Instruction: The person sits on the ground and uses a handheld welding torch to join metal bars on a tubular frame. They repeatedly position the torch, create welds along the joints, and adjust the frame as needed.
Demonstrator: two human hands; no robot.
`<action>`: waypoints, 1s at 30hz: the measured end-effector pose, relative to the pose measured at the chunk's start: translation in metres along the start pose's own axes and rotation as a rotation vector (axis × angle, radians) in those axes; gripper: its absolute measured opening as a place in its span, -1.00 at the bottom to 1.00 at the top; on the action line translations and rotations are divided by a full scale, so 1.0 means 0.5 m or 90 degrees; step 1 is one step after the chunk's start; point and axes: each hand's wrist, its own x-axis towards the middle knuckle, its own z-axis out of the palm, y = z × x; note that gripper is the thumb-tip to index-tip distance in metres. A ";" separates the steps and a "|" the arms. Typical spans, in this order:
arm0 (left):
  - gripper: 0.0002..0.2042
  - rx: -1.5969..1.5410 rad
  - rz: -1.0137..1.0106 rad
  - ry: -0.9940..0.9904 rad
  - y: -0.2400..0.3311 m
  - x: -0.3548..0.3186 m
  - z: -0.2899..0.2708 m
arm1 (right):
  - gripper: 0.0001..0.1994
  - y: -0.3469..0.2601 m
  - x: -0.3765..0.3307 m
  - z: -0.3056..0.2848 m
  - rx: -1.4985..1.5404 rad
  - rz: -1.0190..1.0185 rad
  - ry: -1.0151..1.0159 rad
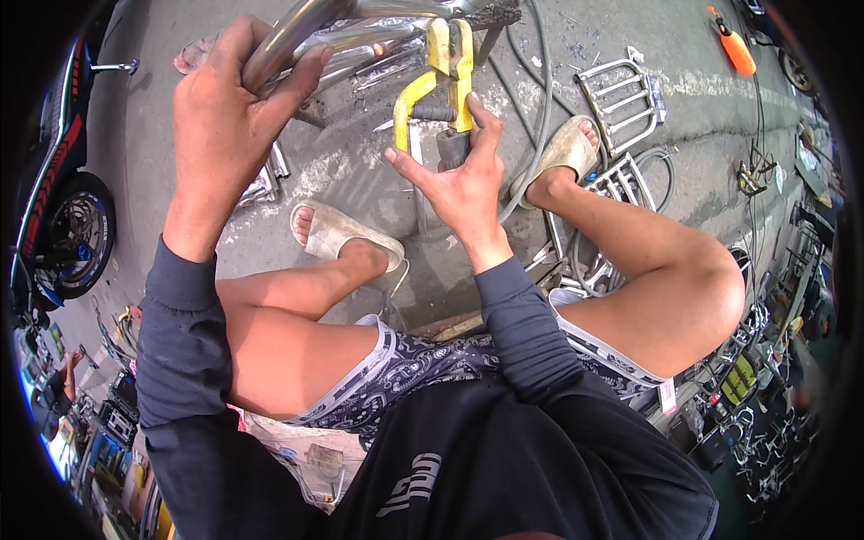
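A bent, shiny metal tube runs along the top edge, and my left hand is wrapped round its near end. More bright metal tubes lie beyond it. Right of that tube is a yellow screw clamp with a dark threaded screw across its jaw. My right hand holds the clamp by its dark cylindrical end, the forefinger up along its side and the thumb out to the left. What the upper end of the clamp bears on is partly hidden.
Welded metal racks and grey cables lie on the concrete floor by my right foot. An orange bottle lies at the far right. A motorcycle stands at the left. Many metal parts crowd the lower right.
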 end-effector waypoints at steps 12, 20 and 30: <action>-0.62 0.019 0.012 0.011 0.001 0.000 0.002 | 0.07 -0.029 0.000 0.012 0.044 0.116 -0.003; -0.64 0.035 0.026 0.022 0.004 -0.004 0.007 | 0.06 -0.023 0.004 0.002 0.060 0.104 -0.015; -0.64 0.002 0.002 0.033 -0.004 -0.005 0.010 | 0.10 -0.020 0.008 -0.004 0.071 0.124 -0.049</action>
